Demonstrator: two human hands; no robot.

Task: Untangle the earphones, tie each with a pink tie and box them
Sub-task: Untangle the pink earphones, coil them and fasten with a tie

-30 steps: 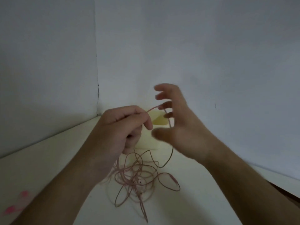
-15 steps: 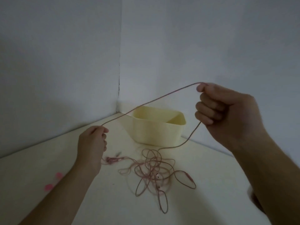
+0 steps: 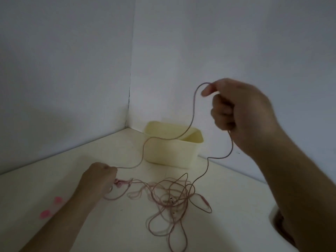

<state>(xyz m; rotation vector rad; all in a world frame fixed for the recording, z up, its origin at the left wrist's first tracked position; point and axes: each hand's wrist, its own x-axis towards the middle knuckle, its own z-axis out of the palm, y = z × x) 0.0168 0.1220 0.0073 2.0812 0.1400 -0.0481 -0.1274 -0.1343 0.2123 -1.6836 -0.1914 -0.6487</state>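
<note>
In the corner where two pale walls (image 3: 72,70) meet, a cream surface (image 3: 63,179) fills the lower part of the view. At its far side, close to the corner, stands an open pale-yellow plastic box (image 3: 172,151), apparently with nothing in it.

Two bare arms reach in from the near edge. The right hand (image 3: 241,113) is raised high on the right, above and to the right of the box, its fingers curled round a pink earphone cord (image 3: 193,110). The left hand (image 3: 99,177) is low on the left, at or just above the surface, pinching the same cord farther along. The hands are well apart, and the cord hangs slack in a long curve between them, passing in front of the box.

From the right hand a second length drops to the tangle of pink earphone cords (image 3: 172,197) lying on the surface, near centre, between the two arms and in front of the box. The pile's loops spread mostly left to right; a pink earbud or plug (image 3: 118,183) lies just beside the left hand, which is the nearer hand to the pile.

At the near left, beside the left forearm, lie small pink ties (image 3: 50,209), blurred.

Judging by this, untangling is under way; tying and boxing are not yet done.
</note>
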